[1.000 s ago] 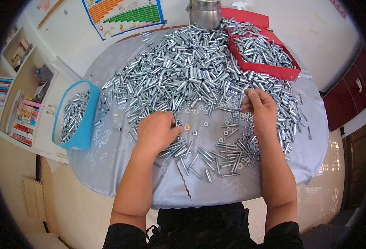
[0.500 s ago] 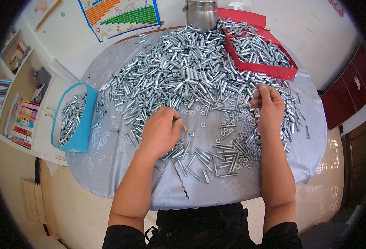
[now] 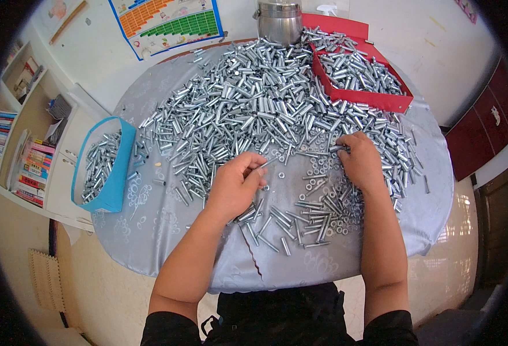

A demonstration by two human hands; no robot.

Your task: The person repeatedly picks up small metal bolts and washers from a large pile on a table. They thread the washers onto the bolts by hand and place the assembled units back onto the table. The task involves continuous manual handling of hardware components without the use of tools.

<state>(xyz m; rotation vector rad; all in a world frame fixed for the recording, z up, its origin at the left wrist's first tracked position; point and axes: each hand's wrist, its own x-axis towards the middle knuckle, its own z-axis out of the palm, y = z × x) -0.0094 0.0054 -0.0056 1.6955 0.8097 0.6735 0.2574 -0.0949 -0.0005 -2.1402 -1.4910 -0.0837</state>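
My left hand (image 3: 234, 183) is closed over the near middle of the table, with a thin silver bolt (image 3: 268, 163) pinched between thumb and forefinger, its end pointing up and right. At the right, my right hand (image 3: 359, 161) closes its fingertips on a short silver metal sleeve (image 3: 339, 148), partly hidden by the fingers. Beyond both hands spreads a large heap of metal sleeves and bolts (image 3: 248, 95). Loose nuts and washers (image 3: 317, 167) lie beside my right hand. Between my forearms rests a smaller group of long bolts (image 3: 317, 222).
A blue bin (image 3: 128, 167) of metal parts stands at the left edge of the round table with its grey cloth (image 3: 167, 248). At the back right sits a red box (image 3: 375, 99) full of sleeves, near a steel pot (image 3: 280, 24). A bookshelf (image 3: 23, 124) stands at far left.
My left hand has shifted right, and the bolt in its fingers now shows. The right hand has come down and left, toward the nuts, with a metal sleeve at its fingertips.
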